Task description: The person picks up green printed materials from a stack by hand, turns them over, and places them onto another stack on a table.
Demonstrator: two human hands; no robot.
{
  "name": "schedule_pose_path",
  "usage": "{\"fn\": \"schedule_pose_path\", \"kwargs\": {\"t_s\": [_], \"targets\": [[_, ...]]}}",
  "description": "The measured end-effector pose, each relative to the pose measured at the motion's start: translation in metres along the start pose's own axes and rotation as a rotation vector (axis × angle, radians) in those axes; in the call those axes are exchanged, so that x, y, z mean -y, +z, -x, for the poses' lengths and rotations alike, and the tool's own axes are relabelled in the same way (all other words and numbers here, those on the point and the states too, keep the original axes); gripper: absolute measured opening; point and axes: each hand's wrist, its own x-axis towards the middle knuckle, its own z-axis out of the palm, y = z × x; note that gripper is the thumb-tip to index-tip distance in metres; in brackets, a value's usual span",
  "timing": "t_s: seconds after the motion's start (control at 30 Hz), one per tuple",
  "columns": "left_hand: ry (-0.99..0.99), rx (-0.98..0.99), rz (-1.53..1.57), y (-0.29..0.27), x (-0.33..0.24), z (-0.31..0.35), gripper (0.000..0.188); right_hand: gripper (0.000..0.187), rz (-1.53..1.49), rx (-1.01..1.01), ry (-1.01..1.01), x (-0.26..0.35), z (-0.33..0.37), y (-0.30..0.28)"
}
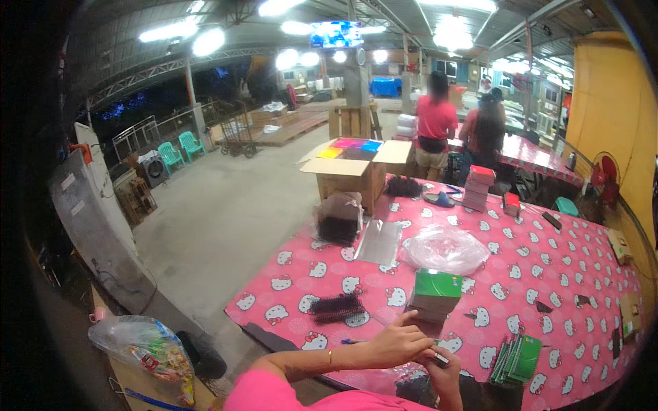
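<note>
- The left hand (394,342) and right hand (444,373) meet low in the view, just in front of the stack of green boxes (435,293) that serves as landmark here.
- The left hand is curled with thumb and forefinger raised, its fingertips closing on a small dark item (440,358); the right hand cups that item from below, fingers pressed together round it.
- The item is mostly hidden; its visible end looks light and points toward the stack, its long axis seemingly running from the person toward the far right, though this is hard to tell.
- Progress, as a judgement: the stack suggests several boxes already filled or folded, while the fanned flat green cartons (517,359) right of the stack look still to be made up.
- Left of the stack lie loose dark brushes (336,308), probably not yet packed.
- Beyond the stack sit a clear bag (445,248) and a taller dark bundle (339,219), with an open cardboard box (353,168) further back.
- All rest on the pink tablecloth (548,274).
</note>
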Motion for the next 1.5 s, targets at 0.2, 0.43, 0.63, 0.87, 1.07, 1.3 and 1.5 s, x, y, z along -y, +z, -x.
{"fn": "schedule_pose_path", "kwargs": {"t_s": [0.2, 0.43, 0.63, 0.87, 1.07, 1.3, 1.5], "targets": [[-0.053, -0.157, -0.068, 0.012, -0.005, -0.007, 0.03, 0.03, -0.121, -0.019, 0.086, 0.028, -0.006, 0.014], [-0.143, -0.141, -0.008, 0.008, -0.007, -0.011, 0.052, 0.056, 0.152, -0.079, -0.097, 0.033, -0.01, 0.017], [-0.109, -0.083, 0.011, 0.044, -0.025, 0.021, 0.059, 0.08, 0.238, -0.093, -0.014, 0.043, -0.012, 0.007], [-0.048, -0.162, 0.104, 0.021, -0.002, -0.021, 0.03, 0.097, 0.28, -0.08, -0.035, 0.051, -0.011, 0.011], [-0.067, -0.077, 0.077, 0.008, -0.006, -0.028, 0.041, 0.106, 0.271, -0.025, -0.06, 0.045, -0.02, 0.004], [-0.08, -0.094, 0.092, 0.03, -0.028, 0.003, 0.063, 0.105, 0.349, -0.063, -0.124, 0.059, -0.024, -0.006], [-0.132, -0.008, 0.144, 0.0, -0.004, -0.035, 0.017, 0.102, 0.158, -0.019, -0.006, 0.047, -0.02, -0.002]]}}
